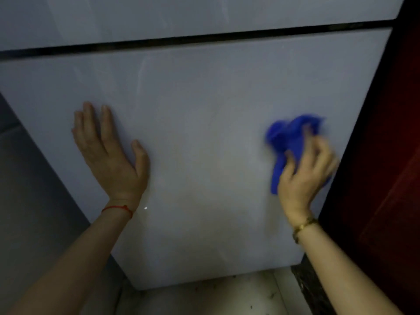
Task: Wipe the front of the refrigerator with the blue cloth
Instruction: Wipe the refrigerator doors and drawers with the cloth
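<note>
The refrigerator's pale grey lower door [200,142] fills most of the view, with a dark horizontal gap [197,39] dividing it from the upper door. My left hand [109,151] lies flat on the door's left part, fingers spread, holding nothing. My right hand [304,176] presses a bunched blue cloth [286,137] against the door near its right edge. The hand and cloth are blurred. Part of the cloth is hidden under my fingers.
A dark red panel [386,155] stands right against the refrigerator's right side. A grey surface [27,178] runs along the left. Below the door lies a pale tiled floor [204,296] with specks of dirt.
</note>
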The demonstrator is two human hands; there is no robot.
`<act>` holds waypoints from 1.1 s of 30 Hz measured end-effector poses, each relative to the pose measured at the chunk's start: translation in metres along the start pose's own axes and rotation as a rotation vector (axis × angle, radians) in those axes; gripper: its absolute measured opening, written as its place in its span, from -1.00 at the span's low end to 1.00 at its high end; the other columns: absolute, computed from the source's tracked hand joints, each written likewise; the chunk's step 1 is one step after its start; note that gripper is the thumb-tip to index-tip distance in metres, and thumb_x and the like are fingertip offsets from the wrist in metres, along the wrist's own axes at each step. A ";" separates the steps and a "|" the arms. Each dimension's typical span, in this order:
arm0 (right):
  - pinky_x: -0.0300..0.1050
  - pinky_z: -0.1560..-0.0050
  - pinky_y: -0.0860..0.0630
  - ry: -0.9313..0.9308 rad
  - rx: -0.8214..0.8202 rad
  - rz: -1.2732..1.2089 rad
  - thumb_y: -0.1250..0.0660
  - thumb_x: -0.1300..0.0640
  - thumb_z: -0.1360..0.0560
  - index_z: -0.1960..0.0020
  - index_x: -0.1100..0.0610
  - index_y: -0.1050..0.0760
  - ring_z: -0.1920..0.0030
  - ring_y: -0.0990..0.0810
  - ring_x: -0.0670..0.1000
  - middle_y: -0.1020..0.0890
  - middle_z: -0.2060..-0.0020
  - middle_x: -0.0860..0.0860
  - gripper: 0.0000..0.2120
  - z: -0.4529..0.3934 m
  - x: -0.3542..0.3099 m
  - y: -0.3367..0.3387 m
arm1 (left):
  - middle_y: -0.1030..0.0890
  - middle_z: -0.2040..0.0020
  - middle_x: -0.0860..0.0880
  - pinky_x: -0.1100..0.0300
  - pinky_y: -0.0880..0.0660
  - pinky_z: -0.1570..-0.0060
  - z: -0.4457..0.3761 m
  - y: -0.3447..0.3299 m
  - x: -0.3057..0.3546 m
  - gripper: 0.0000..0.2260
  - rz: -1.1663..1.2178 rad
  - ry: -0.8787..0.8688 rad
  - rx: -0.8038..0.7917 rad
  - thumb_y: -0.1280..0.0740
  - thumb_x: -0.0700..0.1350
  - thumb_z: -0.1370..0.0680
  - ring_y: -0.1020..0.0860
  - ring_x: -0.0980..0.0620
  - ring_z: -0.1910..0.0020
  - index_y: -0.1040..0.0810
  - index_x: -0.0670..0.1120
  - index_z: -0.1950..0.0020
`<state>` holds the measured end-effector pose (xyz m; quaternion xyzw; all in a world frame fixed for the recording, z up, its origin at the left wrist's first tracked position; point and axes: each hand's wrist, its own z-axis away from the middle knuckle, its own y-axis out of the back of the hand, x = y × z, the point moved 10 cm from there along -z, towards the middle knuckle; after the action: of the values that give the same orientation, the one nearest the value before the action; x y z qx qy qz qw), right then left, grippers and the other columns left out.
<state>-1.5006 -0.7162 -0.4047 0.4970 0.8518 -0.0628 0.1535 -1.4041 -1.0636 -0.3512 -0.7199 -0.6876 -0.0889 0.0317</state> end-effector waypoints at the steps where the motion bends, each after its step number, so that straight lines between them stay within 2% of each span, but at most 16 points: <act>1: 0.09 -0.19 -0.37 -0.124 0.065 -0.032 -0.23 0.11 -0.60 -0.41 0.16 -0.34 -0.09 -0.40 0.17 -0.46 -0.23 0.21 -0.60 -0.018 0.013 0.005 | -0.20 -0.53 -0.33 -0.22 -0.04 -0.57 0.000 0.000 0.000 -0.46 0.000 0.001 0.003 -0.18 -0.07 -0.61 -0.06 -0.08 -0.57 -0.22 -0.30 -0.53; 2: 0.09 -0.20 -0.38 -0.176 0.107 -0.047 -0.18 0.05 -0.62 -0.40 0.19 -0.34 -0.12 -0.40 0.16 -0.47 -0.23 0.23 -0.60 -0.026 0.016 0.007 | -0.20 -0.53 -0.33 -0.24 -0.05 -0.57 0.000 0.000 0.001 -0.46 0.002 0.003 0.004 -0.18 -0.08 -0.61 -0.06 -0.09 -0.56 -0.22 -0.31 -0.53; 4: 0.06 -0.20 -0.36 -0.062 0.078 -0.051 -0.14 0.03 -0.62 -0.45 0.12 -0.28 -0.12 -0.40 0.16 -0.43 -0.24 0.20 -0.58 -0.014 -0.004 0.000 | -0.21 -0.52 -0.35 -0.27 -0.07 -0.55 0.000 0.001 0.001 -0.46 0.003 0.002 0.010 -0.20 -0.10 -0.61 -0.08 -0.12 -0.56 -0.22 -0.32 -0.52; 6: 0.07 -0.14 -0.36 0.250 -0.068 -0.003 -0.17 0.15 -0.59 -0.50 0.00 -0.17 -0.03 -0.41 0.17 -0.39 -0.23 0.14 -0.50 0.039 -0.044 -0.018 | -0.21 -0.52 -0.35 -0.28 -0.08 -0.54 0.000 0.001 0.001 -0.46 0.003 -0.001 0.014 -0.20 -0.10 -0.61 -0.08 -0.13 -0.55 -0.22 -0.32 -0.52; 9: 0.07 -0.02 -0.46 0.737 -0.289 0.055 -0.08 0.32 -0.58 -0.53 0.00 -0.10 0.01 -0.41 0.12 -0.38 -0.20 0.06 -0.43 0.158 -0.075 -0.037 | -0.21 -0.52 -0.35 -0.27 -0.08 -0.54 0.000 0.000 0.000 -0.46 -0.001 -0.004 0.012 -0.20 -0.11 -0.60 -0.10 -0.19 -0.56 -0.22 -0.32 -0.53; 11: 0.03 0.07 -0.59 0.939 -0.420 0.046 -0.13 0.36 -0.49 -0.50 0.01 -0.16 -0.01 -0.42 0.09 -0.40 -0.21 0.01 -0.38 0.207 -0.064 -0.041 | -0.21 -0.52 -0.36 -0.26 -0.08 -0.55 0.000 0.000 -0.001 -0.46 -0.004 -0.007 0.008 -0.21 -0.11 -0.59 -0.12 -0.26 -0.55 -0.22 -0.31 -0.53; 13: -0.05 0.16 -0.62 1.046 -0.453 0.015 -0.16 0.33 -0.48 -0.47 0.02 -0.21 0.02 -0.42 0.08 -0.42 -0.18 -0.01 -0.42 0.211 -0.054 -0.037 | -0.22 -0.52 -0.36 -0.25 -0.08 -0.56 0.000 0.000 0.000 -0.46 -0.008 -0.010 0.013 -0.22 -0.12 -0.59 -0.13 -0.28 -0.55 -0.23 -0.32 -0.52; 16: 0.04 0.06 -0.48 0.959 -0.276 -0.031 -0.06 0.31 -0.60 -0.54 0.03 -0.09 0.05 -0.41 0.10 -0.42 -0.18 -0.01 -0.45 0.136 -0.061 -0.027 | -0.22 -0.52 -0.35 -0.24 -0.08 -0.56 0.000 0.000 0.001 -0.47 -0.013 -0.012 0.024 -0.22 -0.13 -0.59 -0.13 -0.23 -0.55 -0.24 -0.33 -0.51; 19: 0.07 -0.03 -0.39 0.610 -0.074 -0.066 -0.14 0.23 -0.60 -0.47 0.00 -0.25 0.04 -0.42 0.15 -0.40 -0.20 0.05 -0.54 0.029 -0.081 -0.020 | -0.21 -0.52 -0.35 -0.22 -0.07 -0.57 -0.001 0.000 0.000 -0.46 -0.017 -0.005 0.018 -0.22 -0.13 -0.59 -0.13 -0.25 -0.55 -0.23 -0.32 -0.52; 21: 0.07 -0.05 -0.40 0.375 -0.028 -0.113 -0.18 0.15 -0.61 -0.45 0.01 -0.31 0.04 -0.46 0.17 -0.41 -0.21 0.08 -0.59 -0.006 -0.093 -0.021 | -0.20 -0.52 -0.34 -0.22 -0.06 -0.57 -0.001 -0.001 0.000 -0.46 -0.016 -0.006 0.010 -0.24 -0.14 -0.59 -0.13 -0.26 -0.55 -0.22 -0.32 -0.52; 22: 0.07 -0.05 -0.39 0.353 -0.029 -0.107 -0.20 0.13 -0.60 -0.45 0.01 -0.29 0.03 -0.46 0.17 -0.40 -0.22 0.07 -0.57 -0.005 -0.104 -0.022 | -0.20 -0.52 -0.34 -0.21 -0.06 -0.57 -0.001 -0.001 0.000 -0.46 -0.013 -0.006 0.006 -0.24 -0.15 -0.58 -0.12 -0.26 -0.55 -0.22 -0.32 -0.52; 23: 0.07 -0.03 -0.37 0.415 -0.044 -0.077 -0.22 0.13 -0.57 -0.46 0.00 -0.27 0.03 -0.44 0.16 -0.39 -0.22 0.07 -0.54 0.007 -0.119 -0.025 | -0.20 -0.53 -0.33 -0.21 -0.06 -0.58 -0.001 -0.001 0.000 -0.46 -0.010 -0.006 0.002 -0.24 -0.15 -0.58 -0.12 -0.25 -0.56 -0.22 -0.31 -0.52; 26: 0.01 0.06 -0.36 0.807 -0.156 -0.037 -0.18 0.27 -0.56 -0.40 -0.02 -0.34 0.04 -0.40 0.10 -0.40 -0.21 0.02 -0.56 0.080 -0.145 -0.034 | -0.20 -0.53 -0.29 -0.18 -0.04 -0.59 -0.001 -0.001 -0.001 -0.46 -0.005 -0.007 -0.001 -0.23 -0.13 -0.59 -0.11 -0.23 -0.56 -0.22 -0.29 -0.52; 28: 0.00 0.05 -0.39 0.877 -0.211 -0.009 -0.11 0.29 -0.62 -0.39 -0.04 -0.36 0.02 -0.41 0.09 -0.41 -0.20 -0.01 -0.59 0.091 -0.134 -0.035 | -0.21 -0.53 -0.30 -0.16 -0.03 -0.59 -0.001 -0.002 -0.002 -0.46 0.003 -0.001 -0.005 -0.22 -0.12 -0.59 -0.10 -0.20 -0.57 -0.22 -0.29 -0.52; 30: 0.06 -0.01 -0.38 0.749 -0.205 0.032 -0.07 0.26 -0.63 -0.43 -0.06 -0.30 0.01 -0.43 0.13 -0.39 -0.22 0.01 -0.58 0.061 -0.117 -0.031 | -0.21 -0.53 -0.29 -0.18 -0.04 -0.59 -0.001 -0.002 -0.003 -0.46 0.003 0.003 -0.009 -0.22 -0.11 -0.58 -0.11 -0.20 -0.57 -0.22 -0.28 -0.53; 33: 0.06 -0.10 -0.33 0.308 -0.067 -0.063 -0.20 0.23 -0.59 -0.44 0.01 -0.32 0.00 -0.47 0.21 -0.43 -0.22 0.11 -0.57 -0.031 -0.099 -0.016 | -0.22 -0.53 -0.29 -0.20 -0.06 -0.58 -0.001 -0.003 -0.002 -0.46 -0.008 -0.006 -0.012 -0.22 -0.10 -0.59 -0.13 -0.26 -0.56 -0.23 -0.28 -0.52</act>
<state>-1.4750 -0.7976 -0.3442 0.4684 0.8820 0.0379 0.0356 -1.4072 -1.0653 -0.3506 -0.7176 -0.6900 -0.0911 0.0249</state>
